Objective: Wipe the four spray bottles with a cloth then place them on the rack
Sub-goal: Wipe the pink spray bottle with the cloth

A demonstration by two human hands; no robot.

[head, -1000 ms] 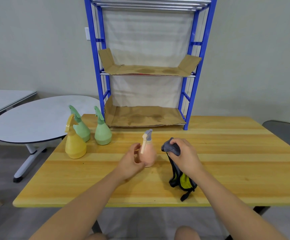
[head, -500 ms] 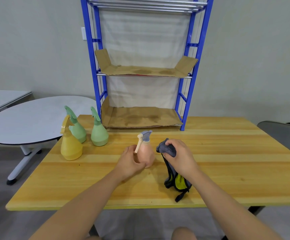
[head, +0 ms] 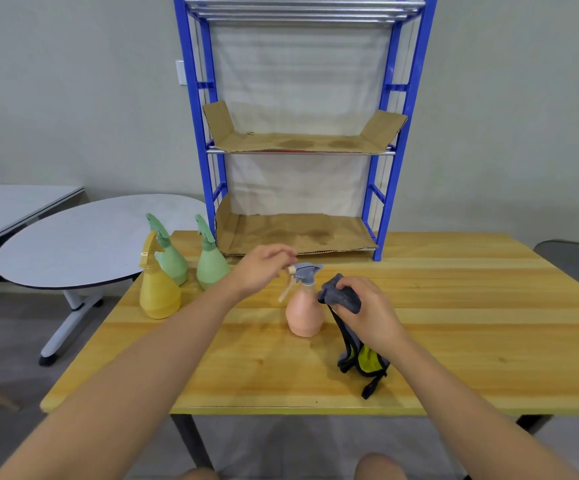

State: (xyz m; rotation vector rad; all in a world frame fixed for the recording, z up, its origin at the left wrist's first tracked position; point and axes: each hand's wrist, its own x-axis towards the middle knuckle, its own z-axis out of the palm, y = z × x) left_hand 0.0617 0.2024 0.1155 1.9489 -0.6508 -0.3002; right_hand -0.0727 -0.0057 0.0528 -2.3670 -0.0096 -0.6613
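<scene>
A peach spray bottle [head: 304,315] with a grey nozzle stands upright in the middle of the wooden table [head: 471,323]. My left hand [head: 262,270] is at its nozzle, fingers curled by the nozzle's left tip. My right hand [head: 367,311] grips a grey cloth [head: 340,297] bunched against the bottle's right shoulder; its black and yellow end [head: 364,360] trails on the table. A yellow spray bottle [head: 158,294] and two green spray bottles [head: 172,261] [head: 211,263] stand at the table's left rear. The blue rack [head: 390,140] stands behind, its two lower shelves lined with cardboard.
A round white table [head: 73,244] sits to the left beyond the wooden table's edge, with a grey desk [head: 14,206] behind it. A grey chair back [head: 575,261] shows at the right edge. The rack's lower cardboard shelf [head: 295,233] holds nothing.
My left hand has risen from the peach bottle's body to its nozzle. The cloth in my right hand has moved in against the bottle's neck. The view has shifted a little.
</scene>
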